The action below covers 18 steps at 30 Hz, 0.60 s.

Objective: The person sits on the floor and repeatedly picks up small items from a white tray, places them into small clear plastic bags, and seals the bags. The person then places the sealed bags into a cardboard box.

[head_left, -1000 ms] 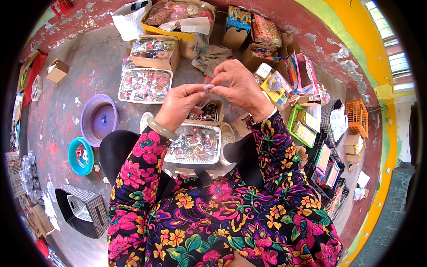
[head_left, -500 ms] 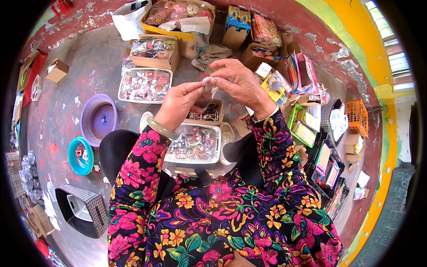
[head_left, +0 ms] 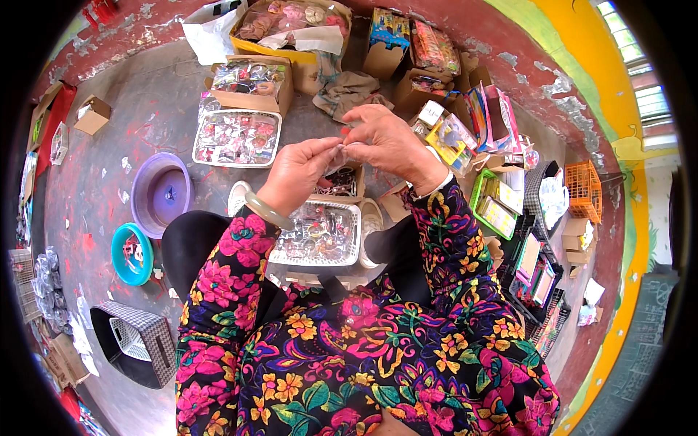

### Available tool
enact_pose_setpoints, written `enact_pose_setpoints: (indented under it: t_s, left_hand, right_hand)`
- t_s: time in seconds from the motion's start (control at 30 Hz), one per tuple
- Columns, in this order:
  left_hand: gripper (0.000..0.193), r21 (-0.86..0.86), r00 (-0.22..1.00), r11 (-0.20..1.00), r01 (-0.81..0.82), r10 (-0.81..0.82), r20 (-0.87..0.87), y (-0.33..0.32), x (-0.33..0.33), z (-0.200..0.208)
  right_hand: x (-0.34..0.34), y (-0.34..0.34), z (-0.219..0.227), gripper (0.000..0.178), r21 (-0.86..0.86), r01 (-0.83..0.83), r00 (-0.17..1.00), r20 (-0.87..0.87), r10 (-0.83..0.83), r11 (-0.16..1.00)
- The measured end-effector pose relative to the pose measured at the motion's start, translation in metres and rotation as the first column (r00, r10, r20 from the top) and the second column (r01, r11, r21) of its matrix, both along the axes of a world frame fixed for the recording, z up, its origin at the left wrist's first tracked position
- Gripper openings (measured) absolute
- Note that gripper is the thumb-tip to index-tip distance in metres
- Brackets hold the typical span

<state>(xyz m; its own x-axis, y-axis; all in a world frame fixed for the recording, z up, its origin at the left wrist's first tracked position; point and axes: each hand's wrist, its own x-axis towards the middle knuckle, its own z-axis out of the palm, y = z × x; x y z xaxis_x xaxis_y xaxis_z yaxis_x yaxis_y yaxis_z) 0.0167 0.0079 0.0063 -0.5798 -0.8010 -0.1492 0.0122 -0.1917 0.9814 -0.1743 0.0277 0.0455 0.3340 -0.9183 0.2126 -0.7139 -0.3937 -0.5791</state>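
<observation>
My left hand (head_left: 297, 173) and my right hand (head_left: 391, 145) meet in front of me, raised above the floor. Both are closed in a pinch, fingertips almost touching. Between them is a small clear plastic bag (head_left: 337, 161), mostly covered by my fingers; its contents are too small to make out. A tiny red spot shows at my right fingertips. Below my hands, between my feet, stands a white plastic basket (head_left: 358, 234) heaped with small clear-wrapped items. Just beyond it is a cardboard box (head_left: 359, 183) with dark small pieces, partly hidden by my hands.
Farther off stand another white basket (head_left: 196, 149) of packets and a cardboard box (head_left: 286, 98) of packets. A purple basin (head_left: 160, 163) and a turquoise basin (head_left: 118, 254) sit at left. Boxes, a green basket (head_left: 478, 196) and an orange crate (head_left: 584, 190) line the right wall.
My fingertips have shifted slightly lower, and the right fingers have curled in closer to the left. A pale, bunched bit at the fingertips is no longer visible; clear plastic shows below them.
</observation>
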Motion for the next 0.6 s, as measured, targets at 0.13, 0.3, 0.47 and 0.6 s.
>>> enact_pose_setpoints:
  t_s: [0.13,0.3,0.47,0.6]
  left_hand:
    - [0.026,-0.016,0.998,0.999,0.040,-0.039,0.046,0.000,-0.001,-0.001]
    - [0.025,0.087,1.000,0.996,-0.011,0.013,-0.015,-0.001,0.001,0.005]
    - [0.024,0.221,0.986,0.975,-0.021,0.057,-0.158,-0.005,0.005,0.009]
    - [0.025,0.234,0.981,0.972,-0.001,0.046,-0.186,-0.004,0.004,0.011]
  right_hand:
    - [-0.002,0.000,-0.005,0.020,-0.040,-0.032,0.998,-0.057,0.030,0.999]
    - [0.002,0.000,0.000,0.021,-0.076,0.077,0.997,0.013,-0.076,0.994]
    - [0.001,-0.002,0.005,0.018,-0.029,0.123,0.953,0.283,-0.110,0.992]
    - [0.000,-0.003,0.002,0.016,-0.067,0.133,0.930,0.354,-0.101,0.989]
